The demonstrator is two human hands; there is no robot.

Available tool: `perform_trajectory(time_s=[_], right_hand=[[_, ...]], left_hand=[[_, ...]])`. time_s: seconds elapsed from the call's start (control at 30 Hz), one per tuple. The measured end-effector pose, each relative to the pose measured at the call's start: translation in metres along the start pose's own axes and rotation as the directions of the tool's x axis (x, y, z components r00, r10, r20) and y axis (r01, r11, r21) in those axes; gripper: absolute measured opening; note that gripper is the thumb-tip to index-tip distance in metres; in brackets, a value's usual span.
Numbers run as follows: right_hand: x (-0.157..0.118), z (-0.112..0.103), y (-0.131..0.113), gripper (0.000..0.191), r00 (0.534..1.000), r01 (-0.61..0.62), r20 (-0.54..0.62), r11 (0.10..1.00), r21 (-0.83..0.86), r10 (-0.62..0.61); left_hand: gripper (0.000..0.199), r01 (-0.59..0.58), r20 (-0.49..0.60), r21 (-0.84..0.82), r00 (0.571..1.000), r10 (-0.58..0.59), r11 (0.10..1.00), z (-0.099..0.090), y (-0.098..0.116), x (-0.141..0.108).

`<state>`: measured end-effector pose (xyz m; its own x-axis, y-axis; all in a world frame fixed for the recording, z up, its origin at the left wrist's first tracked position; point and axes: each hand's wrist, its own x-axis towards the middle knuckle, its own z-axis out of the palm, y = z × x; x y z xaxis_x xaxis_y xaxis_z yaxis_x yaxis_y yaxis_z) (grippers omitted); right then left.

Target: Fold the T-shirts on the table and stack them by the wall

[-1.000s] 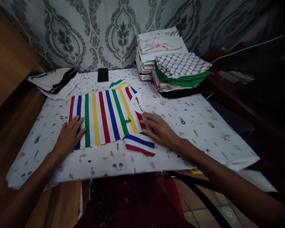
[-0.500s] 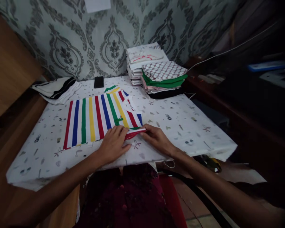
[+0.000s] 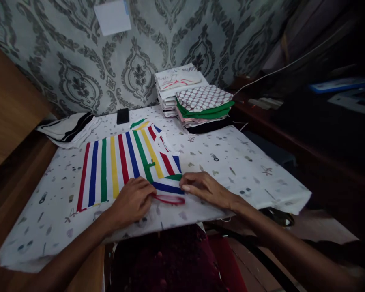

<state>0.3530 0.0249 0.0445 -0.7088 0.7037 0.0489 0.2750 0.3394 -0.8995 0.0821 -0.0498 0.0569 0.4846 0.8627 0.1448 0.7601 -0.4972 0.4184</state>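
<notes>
A striped shirt (image 3: 121, 160) in red, blue, green, yellow and white lies flat on the patterned table cover (image 3: 219, 174), its neck to the right. My left hand (image 3: 134, 202) is at the shirt's near edge, fingers curled on the sleeve cloth. At the sleeve's end, my right hand (image 3: 203, 187) has thumb and fingertips together on the cloth. Between the hands the sleeve shows blue and green stripes, with a blurred red strip along the near side. A small green motif sits on the shirt's chest.
Folded garments (image 3: 203, 101) are stacked at the back right. A black phone (image 3: 123, 116) lies at the back, and black-and-white cloth (image 3: 67, 127) at the back left. A brown wooden panel (image 3: 12, 105) borders the left side.
The sleeve cloth between my hands has opened out and shows more blue. My left hand has shifted slightly left relative to the shirt. The camera view has tilted upward.
</notes>
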Motion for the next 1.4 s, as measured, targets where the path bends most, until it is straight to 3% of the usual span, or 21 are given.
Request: perform_trajectory(time_s=[0.1,0.17,0.23,0.3,0.43,0.57,0.7,0.83,0.93,1.03,1.2,1.3,1.4], right_hand=[[0.014,-0.001,-0.008,0.042,0.997,0.015,-0.070,0.992,-0.122,-0.024],[0.034,0.009,-0.007,0.037,0.983,0.064,-0.156,0.974,-0.218,-0.100],[0.058,0.022,-0.003,0.032,0.958,0.137,-0.199,0.938,-0.317,-0.207],[0.083,0.034,0.003,0.040,0.949,0.175,-0.177,0.901,-0.397,-0.262],[0.125,0.044,0.018,0.057,0.973,0.150,-0.077,0.846,-0.512,-0.219],[0.170,0.046,0.028,0.055,0.965,0.185,-0.048,0.803,-0.567,-0.256],[0.218,0.047,0.034,0.049,0.966,0.176,-0.046,0.777,-0.605,-0.255],[0.242,0.030,0.048,0.046,0.987,0.103,-0.016,0.707,-0.700,-0.161],[0.244,0.009,0.057,0.046,0.990,0.062,-0.037,0.667,-0.742,-0.133],[0.246,-0.008,0.060,0.041,0.989,0.056,-0.057,0.695,-0.717,-0.138],[0.273,-0.026,0.054,0.031,0.970,-0.143,-0.242,0.750,-0.646,-0.023],[0.307,-0.037,0.050,0.034,0.935,-0.271,-0.350,0.740,-0.615,0.052],[0.349,-0.044,0.049,0.036,0.912,-0.364,-0.378,0.744,-0.561,0.162]], left_hand=[[0.021,0.027,0.073,-0.192,0.997,-0.013,0.981,-0.013,-0.003,0.006],[0.022,0.060,0.050,-0.240,0.998,-0.049,0.969,-0.015,-0.010,0.017],[0.024,0.047,-0.049,-0.155,0.997,-0.055,0.987,-0.009,-0.019,0.029],[0.033,0.014,-0.101,-0.019,0.995,-0.016,1.000,0.003,-0.030,0.037],[0.059,-0.021,0.032,0.120,0.999,0.017,0.993,0.022,-0.050,0.038],[0.061,0.039,0.088,0.128,0.995,-0.050,0.991,0.012,-0.074,0.041],[0.063,0.194,0.061,0.198,0.976,-0.210,0.961,-0.011,-0.117,0.054],[0.064,0.391,-0.043,0.255,0.918,-0.394,0.884,-0.032,-0.175,0.047],[0.063,0.507,-0.117,0.286,0.861,-0.496,0.813,-0.047,-0.218,0.023],[0.061,0.567,-0.199,0.318,0.824,-0.531,0.760,-0.060,-0.250,-0.002],[0.061,0.565,-0.231,0.314,0.825,-0.515,0.763,-0.068,-0.274,-0.012],[0.059,0.561,-0.260,0.300,0.826,-0.500,0.772,-0.073,-0.278,-0.003],[0.056,0.556,-0.281,0.297,0.828,-0.485,0.776,-0.084,-0.284,0.006]])
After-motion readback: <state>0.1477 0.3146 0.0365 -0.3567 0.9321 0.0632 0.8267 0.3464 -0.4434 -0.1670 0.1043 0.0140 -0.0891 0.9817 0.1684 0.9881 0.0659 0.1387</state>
